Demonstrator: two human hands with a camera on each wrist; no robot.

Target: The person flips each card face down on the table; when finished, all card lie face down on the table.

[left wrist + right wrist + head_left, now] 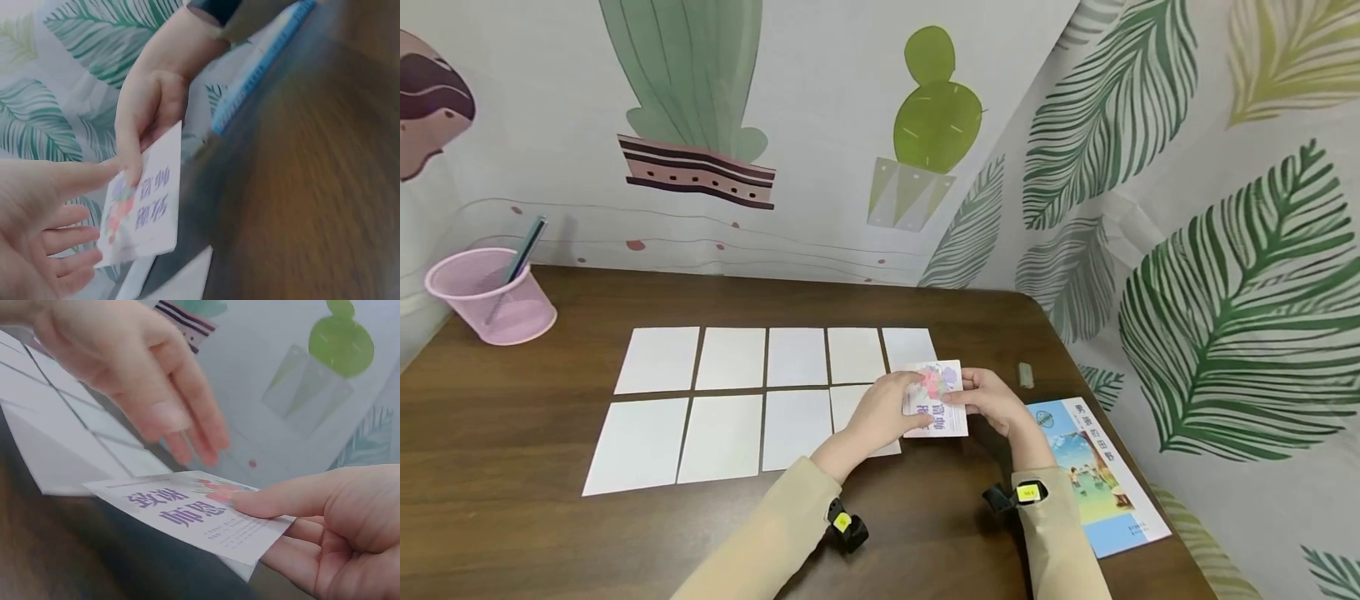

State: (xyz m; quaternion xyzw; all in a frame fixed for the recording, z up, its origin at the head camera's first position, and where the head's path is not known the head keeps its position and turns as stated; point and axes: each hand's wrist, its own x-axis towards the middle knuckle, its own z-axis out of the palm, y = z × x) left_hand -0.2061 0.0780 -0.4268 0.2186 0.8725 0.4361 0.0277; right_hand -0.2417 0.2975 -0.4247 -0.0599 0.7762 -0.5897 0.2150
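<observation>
Glossy rectangular printed card (937, 400) between right hand (996, 402) fingertips.

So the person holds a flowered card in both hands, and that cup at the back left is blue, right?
Not quite: the cup is pink, as the head view shows. The rest holds: the card is between the left hand and right hand.

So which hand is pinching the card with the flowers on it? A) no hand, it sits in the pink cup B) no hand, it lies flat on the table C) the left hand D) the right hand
D: the right hand pinches the flowered card between thumb and fingers, while the left hand hovers just above it with its fingers loose.
</observation>
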